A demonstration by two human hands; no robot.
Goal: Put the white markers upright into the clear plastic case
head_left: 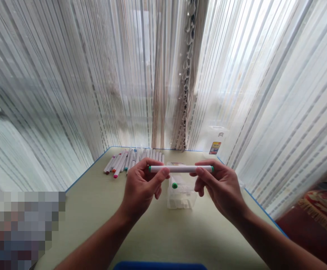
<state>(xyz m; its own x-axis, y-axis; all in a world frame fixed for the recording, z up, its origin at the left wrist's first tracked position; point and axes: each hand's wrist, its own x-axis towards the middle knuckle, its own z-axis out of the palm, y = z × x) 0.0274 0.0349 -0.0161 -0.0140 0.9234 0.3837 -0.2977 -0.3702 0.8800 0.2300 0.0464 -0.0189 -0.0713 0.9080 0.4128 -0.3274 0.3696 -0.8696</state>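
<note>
A white marker [182,169] with green ends was held level above the counter [96,217], stretched crosswise between the two hands. Its left end was pinched between thumb and fingers by the left hand [141,182]; its right end was gripped in the same way by the right hand [222,183]. Behind and below it, a clear box [180,202] was partly hidden, and a green tip [174,185] could be seen there (whether inside the box or on top could not be told). Farther back, to the left, a pile [120,164] of white markers with colored ends was spread, partly covered by the left hand. At the back right, a label [215,147] was seen on a translucent case [216,131]. The counter was bordered by a striped curtain [129,82].
</note>
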